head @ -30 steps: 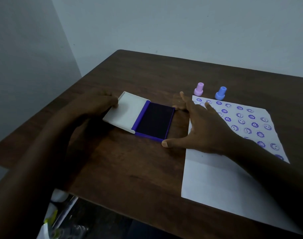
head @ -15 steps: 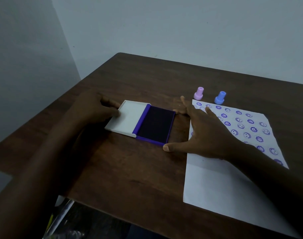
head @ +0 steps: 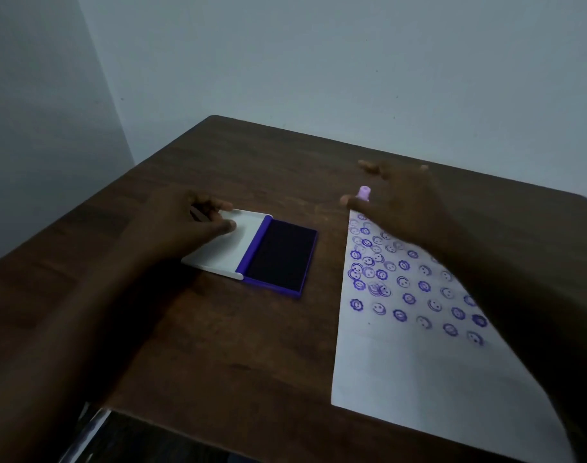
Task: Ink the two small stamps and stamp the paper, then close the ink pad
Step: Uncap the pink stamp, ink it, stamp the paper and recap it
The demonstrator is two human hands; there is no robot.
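Observation:
The ink pad (head: 280, 259) lies open on the brown table (head: 225, 345), its white lid (head: 230, 243) folded out to the left and its dark purple pad facing up. My left hand (head: 185, 225) rests its fingertips on the lid's far left corner. My right hand (head: 399, 198) hovers over the far end of the white paper (head: 419, 369), fingers spread, with nothing held. The pink stamp (head: 364, 193) stands upright just beside its thumb. The blue stamp is hidden behind that hand. Many purple smiley prints cover the paper's far half.
A pale wall corner (head: 98, 78) runs close behind the table's far and left edges. Below the table's near edge some light objects (head: 84, 432) lie on the floor. Bare wood lies between the ink pad and the paper.
My right hand has left the ink pad's right side and moved away and to the right, over the stamps. My left hand stays on the lid. The camera has tilted up.

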